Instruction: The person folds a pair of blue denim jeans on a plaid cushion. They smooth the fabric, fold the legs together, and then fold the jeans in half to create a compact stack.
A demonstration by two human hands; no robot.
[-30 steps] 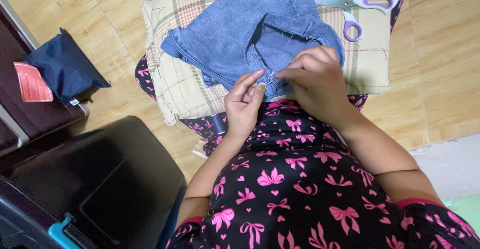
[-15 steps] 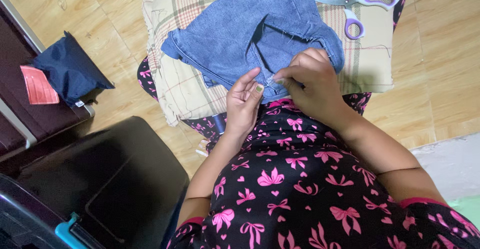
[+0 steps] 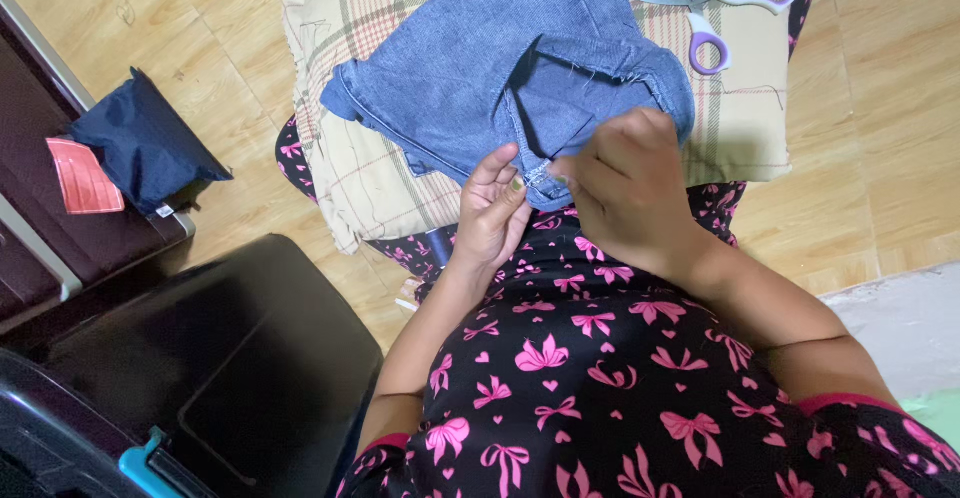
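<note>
**Hands closing in on the denim hem**

Head view: your right hand point(image 3: 628, 190) has slid nearer your body, fingers clenched on the hem of the denim piece point(image 3: 500, 68), which lies on the plaid cushion point(image 3: 370, 188). Your left hand point(image 3: 492, 210) pinches that hem alongside. Stitching seems underway; scissors point(image 3: 712, 6) rest beyond the denim.

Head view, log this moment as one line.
left hand: pinching denim piece edge | right hand: pinching same edge | scissors: on plaid cushion

Setting: a home, domestic room. Evidence: wood-pattern laminate floor point(image 3: 880, 108); plaid cushion point(image 3: 370, 168) used as a lap work surface; purple-handled scissors point(image 3: 715, 8) on it; dark seat point(image 3: 60, 248) bearing a navy fabric pouch point(image 3: 145, 143); black case point(image 3: 220, 358) alongside.
</note>
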